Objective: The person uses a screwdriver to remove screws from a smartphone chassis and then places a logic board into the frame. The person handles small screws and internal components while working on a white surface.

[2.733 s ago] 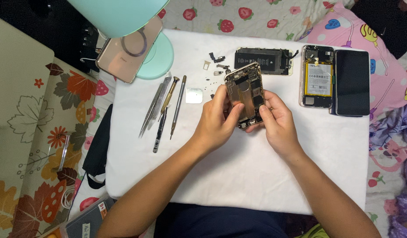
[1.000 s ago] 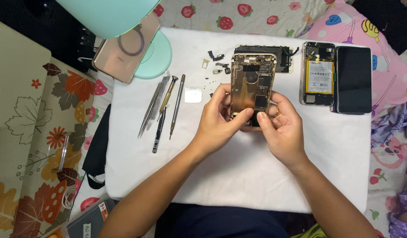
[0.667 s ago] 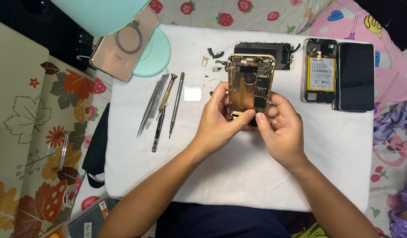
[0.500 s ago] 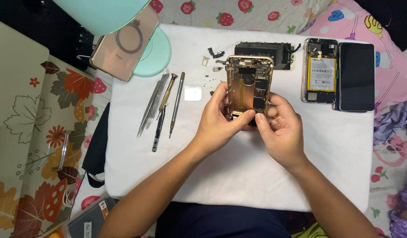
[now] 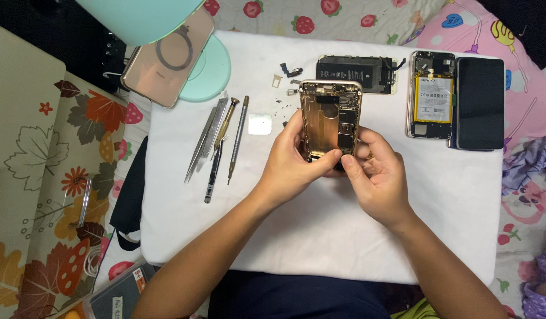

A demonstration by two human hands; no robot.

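Observation:
Both hands hold an opened gold phone housing point(image 5: 330, 115) upright over the white table point(image 5: 320, 236), its circuit board facing me. My left hand point(image 5: 293, 156) grips the housing's left edge and bottom. My right hand point(image 5: 373, 171) cups the lower right corner, thumb and forefinger pinching at the bottom end of the board.
Tweezers, a pry tool and screwdrivers point(image 5: 217, 139) lie left of the hands. A black battery point(image 5: 355, 74), small screws and parts point(image 5: 287, 74) sit behind the housing. A second opened phone point(image 5: 431, 94) and a dark screen point(image 5: 479, 103) lie at the right. A gold phone back point(image 5: 166, 59) leans on a teal lamp base.
The housing has been turned from tilted to upright with its board facing me, and lifted slightly away from me. My right fingers moved onto its bottom end.

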